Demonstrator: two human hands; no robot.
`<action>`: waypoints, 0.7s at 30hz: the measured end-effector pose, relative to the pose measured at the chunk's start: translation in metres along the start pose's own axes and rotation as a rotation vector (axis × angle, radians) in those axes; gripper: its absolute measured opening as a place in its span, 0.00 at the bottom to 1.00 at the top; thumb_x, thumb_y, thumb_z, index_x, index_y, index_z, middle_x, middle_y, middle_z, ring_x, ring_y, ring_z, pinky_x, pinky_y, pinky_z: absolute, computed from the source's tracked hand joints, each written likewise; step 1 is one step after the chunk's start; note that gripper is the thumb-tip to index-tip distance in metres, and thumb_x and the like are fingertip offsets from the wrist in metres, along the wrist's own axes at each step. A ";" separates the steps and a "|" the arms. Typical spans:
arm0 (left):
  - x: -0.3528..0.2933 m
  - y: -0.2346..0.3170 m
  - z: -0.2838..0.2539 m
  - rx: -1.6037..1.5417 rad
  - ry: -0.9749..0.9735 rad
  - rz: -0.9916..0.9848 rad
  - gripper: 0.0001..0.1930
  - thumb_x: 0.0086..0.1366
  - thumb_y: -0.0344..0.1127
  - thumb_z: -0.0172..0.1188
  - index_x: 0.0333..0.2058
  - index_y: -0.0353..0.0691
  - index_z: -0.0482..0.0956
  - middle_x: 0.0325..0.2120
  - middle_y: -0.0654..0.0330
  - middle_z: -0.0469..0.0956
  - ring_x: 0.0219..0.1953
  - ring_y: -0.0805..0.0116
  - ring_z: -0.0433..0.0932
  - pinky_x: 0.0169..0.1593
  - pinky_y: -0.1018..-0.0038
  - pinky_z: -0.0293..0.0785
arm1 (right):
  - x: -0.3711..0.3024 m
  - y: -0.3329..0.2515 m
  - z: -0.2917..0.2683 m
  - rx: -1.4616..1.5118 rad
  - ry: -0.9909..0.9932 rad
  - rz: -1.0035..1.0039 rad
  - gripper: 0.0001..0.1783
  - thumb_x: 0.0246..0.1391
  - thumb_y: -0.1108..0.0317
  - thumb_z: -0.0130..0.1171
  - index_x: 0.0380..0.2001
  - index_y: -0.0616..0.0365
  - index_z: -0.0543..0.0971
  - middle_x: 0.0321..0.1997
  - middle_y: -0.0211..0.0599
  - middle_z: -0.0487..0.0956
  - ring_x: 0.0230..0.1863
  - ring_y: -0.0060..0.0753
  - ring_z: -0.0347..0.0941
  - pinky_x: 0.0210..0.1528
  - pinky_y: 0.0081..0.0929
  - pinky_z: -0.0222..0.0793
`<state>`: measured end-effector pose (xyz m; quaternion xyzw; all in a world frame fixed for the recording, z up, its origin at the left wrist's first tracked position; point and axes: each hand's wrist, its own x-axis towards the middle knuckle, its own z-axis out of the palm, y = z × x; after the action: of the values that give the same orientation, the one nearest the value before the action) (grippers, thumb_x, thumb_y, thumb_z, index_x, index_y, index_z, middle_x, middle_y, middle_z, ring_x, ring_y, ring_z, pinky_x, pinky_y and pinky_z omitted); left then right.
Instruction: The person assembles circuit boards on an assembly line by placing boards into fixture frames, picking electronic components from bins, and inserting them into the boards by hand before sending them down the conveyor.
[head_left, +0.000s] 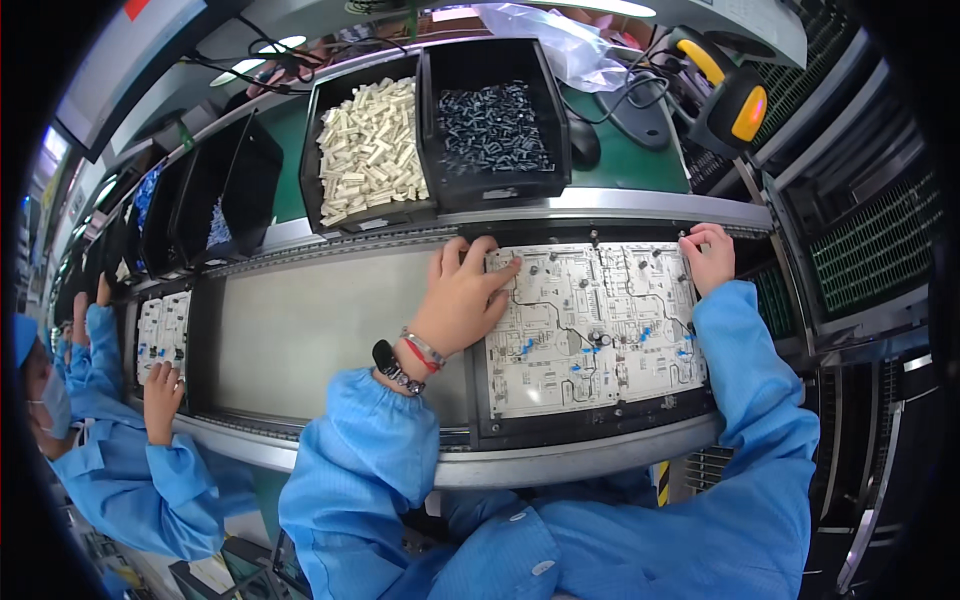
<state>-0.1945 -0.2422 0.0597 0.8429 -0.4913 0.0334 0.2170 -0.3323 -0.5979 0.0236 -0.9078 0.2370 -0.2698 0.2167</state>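
Note:
A white circuit board [550,375] with black and blue parts lies flat in a black carrier [520,432] before me. It looks split into two halves by a seam. My left hand [460,300] is at its upper left corner. The fingers there are spread, some reaching the carrier's far edge and one lying on the board. On the opposite side, my right hand [710,258] touches the upper right corner with bent fingers pressed together. Whatever those fingertips may grip is hidden. A watch [395,366] and bands circle my left wrist.
Beyond the rail stand black bins of cream connectors [370,150] and small dark parts [497,125]. A yellow-black scanner [730,95] and a mouse [583,140] are at the back right. Leftward, a co-worker's hand [162,400] is beside another board [163,330]. Metal racks [880,240] rise on the right.

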 end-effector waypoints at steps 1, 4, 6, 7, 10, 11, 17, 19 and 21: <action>-0.002 0.000 0.000 0.013 0.003 0.005 0.19 0.54 0.36 0.56 0.47 0.52 0.77 0.50 0.57 0.65 0.51 0.49 0.59 0.57 0.57 0.54 | -0.002 -0.010 -0.002 -0.063 0.011 -0.014 0.06 0.38 0.73 0.65 0.18 0.58 0.76 0.39 0.35 0.76 0.46 0.41 0.67 0.49 0.32 0.62; -0.003 0.005 -0.002 0.045 0.063 0.043 0.18 0.54 0.36 0.57 0.46 0.53 0.77 0.50 0.58 0.66 0.51 0.49 0.59 0.56 0.57 0.55 | 0.003 -0.018 -0.008 -0.058 -0.015 -0.029 0.07 0.39 0.73 0.65 0.18 0.58 0.76 0.40 0.34 0.76 0.47 0.42 0.66 0.50 0.33 0.61; -0.001 -0.001 -0.010 0.079 0.129 0.065 0.18 0.53 0.36 0.59 0.45 0.53 0.78 0.49 0.58 0.66 0.52 0.50 0.59 0.56 0.58 0.55 | 0.009 -0.017 -0.022 -0.164 -0.159 -0.161 0.05 0.42 0.74 0.62 0.25 0.60 0.76 0.47 0.42 0.73 0.50 0.44 0.68 0.54 0.33 0.61; 0.005 -0.005 -0.017 0.115 0.241 0.027 0.17 0.52 0.34 0.60 0.43 0.52 0.78 0.48 0.59 0.68 0.51 0.51 0.61 0.55 0.58 0.56 | 0.013 -0.027 -0.032 -0.057 -0.186 -0.211 0.07 0.43 0.76 0.60 0.29 0.61 0.77 0.50 0.44 0.72 0.52 0.43 0.67 0.56 0.32 0.60; 0.028 -0.037 -0.053 0.255 0.552 -0.122 0.14 0.50 0.26 0.60 0.38 0.46 0.79 0.41 0.61 0.72 0.45 0.55 0.67 0.49 0.61 0.63 | 0.027 -0.086 -0.067 0.209 -0.164 -0.301 0.15 0.46 0.80 0.55 0.41 0.62 0.77 0.56 0.45 0.69 0.56 0.38 0.65 0.58 0.30 0.58; 0.032 -0.054 -0.066 0.331 0.649 -0.169 0.13 0.50 0.25 0.59 0.37 0.44 0.79 0.39 0.61 0.73 0.43 0.56 0.68 0.47 0.62 0.65 | 0.031 -0.108 -0.073 0.252 -0.184 -0.302 0.16 0.48 0.80 0.52 0.42 0.62 0.76 0.56 0.43 0.68 0.55 0.37 0.66 0.58 0.30 0.58; 0.041 -0.115 -0.076 0.515 0.366 -0.189 0.03 0.48 0.29 0.57 0.19 0.39 0.73 0.27 0.60 0.71 0.36 0.61 0.72 0.34 0.68 0.71 | 0.056 -0.197 -0.047 0.383 -0.243 -0.559 0.15 0.49 0.78 0.51 0.42 0.62 0.76 0.54 0.42 0.70 0.54 0.39 0.67 0.56 0.31 0.61; 0.043 -0.114 -0.077 0.494 0.367 -0.189 0.02 0.49 0.29 0.57 0.21 0.40 0.74 0.27 0.60 0.71 0.35 0.61 0.73 0.33 0.69 0.72 | 0.068 -0.207 -0.018 0.337 -0.223 -0.698 0.14 0.49 0.77 0.52 0.42 0.62 0.76 0.53 0.43 0.70 0.54 0.41 0.67 0.56 0.31 0.61; 0.045 -0.107 -0.079 0.468 0.365 -0.190 0.01 0.50 0.29 0.57 0.22 0.40 0.76 0.26 0.61 0.72 0.34 0.61 0.74 0.32 0.69 0.72 | 0.081 -0.214 0.011 0.258 -0.250 -0.794 0.14 0.49 0.76 0.53 0.41 0.61 0.75 0.50 0.43 0.71 0.52 0.45 0.67 0.54 0.34 0.64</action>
<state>-0.0690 -0.2023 0.1079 0.8922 -0.3420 0.2760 0.1041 -0.1990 -0.4692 0.1586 -0.9196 -0.1942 -0.2479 0.2348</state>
